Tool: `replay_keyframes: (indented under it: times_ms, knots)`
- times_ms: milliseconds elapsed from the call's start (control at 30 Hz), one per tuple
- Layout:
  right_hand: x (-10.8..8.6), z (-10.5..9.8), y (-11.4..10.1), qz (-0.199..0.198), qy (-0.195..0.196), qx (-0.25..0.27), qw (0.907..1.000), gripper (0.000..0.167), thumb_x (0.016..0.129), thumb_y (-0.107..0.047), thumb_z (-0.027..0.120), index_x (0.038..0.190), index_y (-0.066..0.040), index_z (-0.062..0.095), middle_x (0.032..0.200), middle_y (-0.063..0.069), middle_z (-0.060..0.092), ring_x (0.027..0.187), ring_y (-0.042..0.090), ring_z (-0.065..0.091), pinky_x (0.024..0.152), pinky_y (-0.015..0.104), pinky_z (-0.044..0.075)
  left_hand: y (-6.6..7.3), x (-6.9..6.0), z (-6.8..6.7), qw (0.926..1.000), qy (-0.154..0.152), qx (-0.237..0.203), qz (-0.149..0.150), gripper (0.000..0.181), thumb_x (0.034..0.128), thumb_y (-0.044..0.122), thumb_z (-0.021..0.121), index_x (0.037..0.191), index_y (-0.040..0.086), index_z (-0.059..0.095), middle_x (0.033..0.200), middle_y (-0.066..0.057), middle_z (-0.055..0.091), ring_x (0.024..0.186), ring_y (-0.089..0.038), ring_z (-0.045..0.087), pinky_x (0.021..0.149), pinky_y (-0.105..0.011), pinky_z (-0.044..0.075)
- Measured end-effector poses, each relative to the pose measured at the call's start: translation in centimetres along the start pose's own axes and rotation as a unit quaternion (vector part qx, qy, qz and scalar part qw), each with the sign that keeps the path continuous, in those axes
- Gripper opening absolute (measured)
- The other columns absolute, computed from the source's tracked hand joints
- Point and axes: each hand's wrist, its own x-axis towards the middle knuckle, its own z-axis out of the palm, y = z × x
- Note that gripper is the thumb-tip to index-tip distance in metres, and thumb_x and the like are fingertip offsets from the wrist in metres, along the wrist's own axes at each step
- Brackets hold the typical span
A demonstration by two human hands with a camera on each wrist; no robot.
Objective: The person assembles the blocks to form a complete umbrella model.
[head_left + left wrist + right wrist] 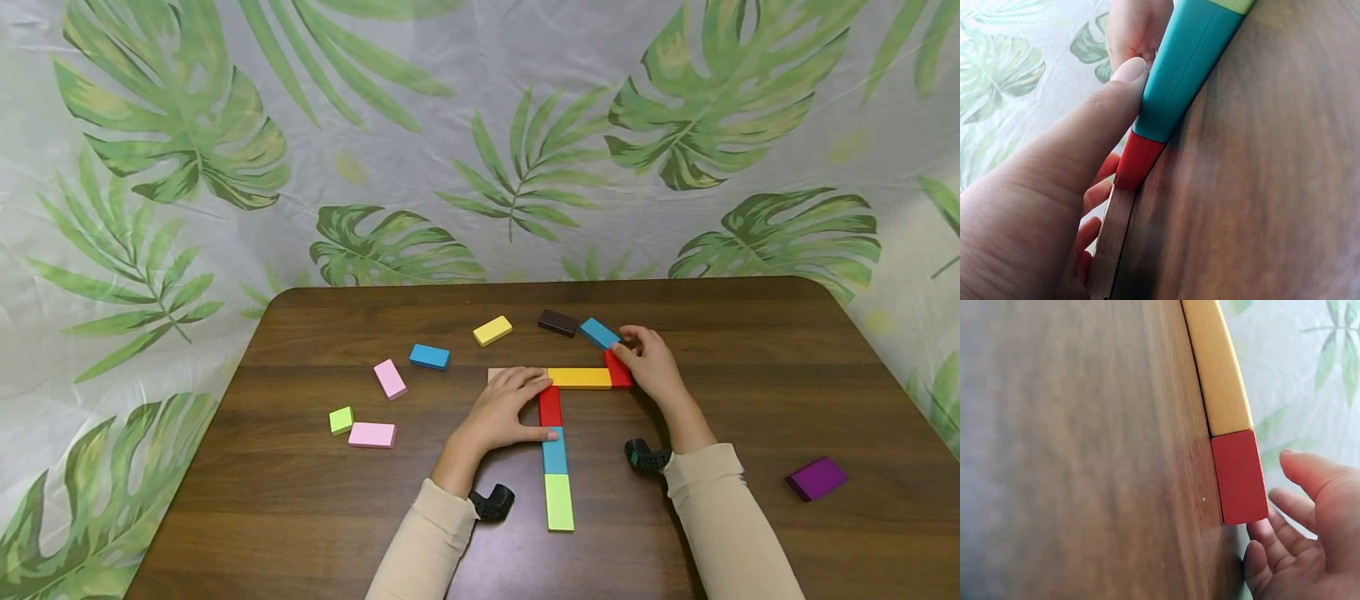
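Note:
My left hand (pixel 498 414) lies spread over a row of flat blocks. Its fingers cover most of a plain wooden block (pixel 1113 234), and the thumb touches a light blue block (pixel 554 452). Between these lies a red block (pixel 551 407); a lime green block (pixel 558 502) ends the column. A yellow-orange block (pixel 579 379) continues the row rightward to another red block (pixel 617 372), set at a slant. Beside that red block is my right hand (pixel 654 367), fingers loosely bent, thumb tip close to a blue block (pixel 599 333). The right wrist view shows nothing gripped.
A dark brown block (pixel 558 322) and a yellow block (pixel 492 331) lie behind the row. Leftward are a blue block (pixel 430 357), pink blocks (pixel 372 435) and a small green block (pixel 341 420). A purple block (pixel 817 479) sits at the right.

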Motion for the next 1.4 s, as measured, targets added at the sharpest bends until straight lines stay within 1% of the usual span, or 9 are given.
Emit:
replay_keyframes:
  times_ms: [200, 500, 700, 800, 900, 1000, 1100, 1233, 1400]
  knots:
    - [0.9, 0.1, 0.1, 0.023, 0.002, -0.007, 0.9997, 0.038, 0.092, -0.023, 0.051, 0.119, 0.004, 0.049, 0.107, 0.020, 0.052, 0.090, 0.032, 0.046, 0.075, 0.039, 0.038, -0.1, 0.0, 0.0, 1.0000, -0.004, 0.001, -0.002, 0.078, 0.0716, 0.064, 0.060, 0.135, 0.023, 0.042, 0.139, 0.008, 0.032, 0.128, -0.016, 0.023, 0.105, -0.034, 0.017]
    - [1.4, 0.1, -0.2, 0.026, -0.006, -0.015, 0.9995, 0.031, 0.092, -0.017, 0.051, 0.114, 0.005, 0.053, 0.101, 0.020, 0.054, 0.088, 0.031, 0.048, 0.073, 0.038, 0.039, -0.1, 0.0, 0.1, 1.0000, 0.000, 0.001, 0.000, 0.077, 0.0721, 0.063, 0.059, 0.135, 0.023, 0.042, 0.139, 0.007, 0.033, 0.128, -0.016, 0.023, 0.105, -0.034, 0.017]
    - [1.5, 0.1, -0.3, 0.030, -0.011, -0.015, 0.9994, 0.031, 0.092, -0.017, 0.051, 0.115, 0.004, 0.054, 0.103, 0.020, 0.053, 0.089, 0.032, 0.047, 0.075, 0.039, 0.040, -0.1, 0.0, 0.0, 1.0000, 0.003, 0.000, 0.003, 0.077, 0.0720, 0.062, 0.060, 0.135, 0.022, 0.043, 0.138, 0.006, 0.034, 0.127, -0.017, 0.024, 0.104, -0.034, 0.018]
    - [1.5, 0.1, -0.5, 0.024, -0.011, -0.011, 0.9996, 0.033, 0.092, -0.019, 0.053, 0.116, 0.003, 0.053, 0.106, 0.020, 0.051, 0.092, 0.032, 0.046, 0.078, 0.041, 0.040, 0.0, 0.0, 0.0, 1.0000, 0.001, 0.000, 0.004, 0.077, 0.0720, 0.063, 0.060, 0.135, 0.022, 0.043, 0.138, 0.006, 0.033, 0.127, -0.017, 0.024, 0.104, -0.034, 0.019]
    - [1.6, 0.2, -0.7, 0.010, -0.013, -0.006, 0.9999, 0.036, 0.091, -0.021, 0.055, 0.119, 0.001, 0.051, 0.110, 0.020, 0.050, 0.097, 0.034, 0.046, 0.083, 0.045, 0.039, 0.0, 0.0, 0.0, 1.0000, -0.002, 0.000, 0.002, 0.078, 0.0720, 0.064, 0.059, 0.135, 0.022, 0.042, 0.139, 0.006, 0.033, 0.127, -0.017, 0.024, 0.104, -0.034, 0.019]
    - [1.8, 0.3, -1.2, -0.009, -0.020, 0.002, 0.9998, 0.041, 0.089, -0.021, 0.057, 0.122, 0.001, 0.048, 0.117, 0.021, 0.048, 0.106, 0.036, 0.044, 0.090, 0.048, 0.035, 0.0, 0.0, 0.0, 1.0000, -0.004, -0.002, 0.000, 0.078, 0.0721, 0.064, 0.058, 0.136, 0.022, 0.042, 0.139, 0.006, 0.033, 0.128, -0.017, 0.023, 0.104, -0.035, 0.018]
    - [2.2, 0.6, -1.7, -0.023, -0.030, 0.007, 0.9993, 0.045, 0.088, -0.022, 0.059, 0.126, 0.000, 0.046, 0.125, 0.021, 0.044, 0.115, 0.037, 0.039, 0.095, 0.050, 0.031, -0.1, -0.1, 0.0, 1.0000, -0.002, -0.003, 0.002, 0.078, 0.0722, 0.064, 0.058, 0.136, 0.022, 0.042, 0.139, 0.006, 0.033, 0.128, -0.017, 0.023, 0.105, -0.035, 0.017]
    - [2.8, 1.0, -2.5, -0.030, -0.049, 0.004, 0.9983, 0.052, 0.086, -0.026, 0.061, 0.130, -0.003, 0.043, 0.132, 0.019, 0.040, 0.121, 0.036, 0.034, 0.097, 0.051, 0.028, -0.2, -0.1, 0.1, 1.0000, 0.001, 0.000, 0.004, 0.077, 0.0722, 0.064, 0.058, 0.135, 0.022, 0.042, 0.139, 0.006, 0.034, 0.128, -0.017, 0.024, 0.105, -0.034, 0.017]
    - [3.6, 1.6, -3.2, -0.027, -0.074, -0.007, 0.9969, 0.056, 0.085, -0.027, 0.063, 0.132, -0.005, 0.041, 0.135, 0.017, 0.038, 0.122, 0.035, 0.034, 0.097, 0.051, 0.029, -0.1, 0.0, 0.0, 1.0000, 0.005, 0.001, 0.006, 0.077, 0.0720, 0.064, 0.059, 0.135, 0.022, 0.043, 0.138, 0.006, 0.034, 0.128, -0.018, 0.024, 0.105, -0.035, 0.016]
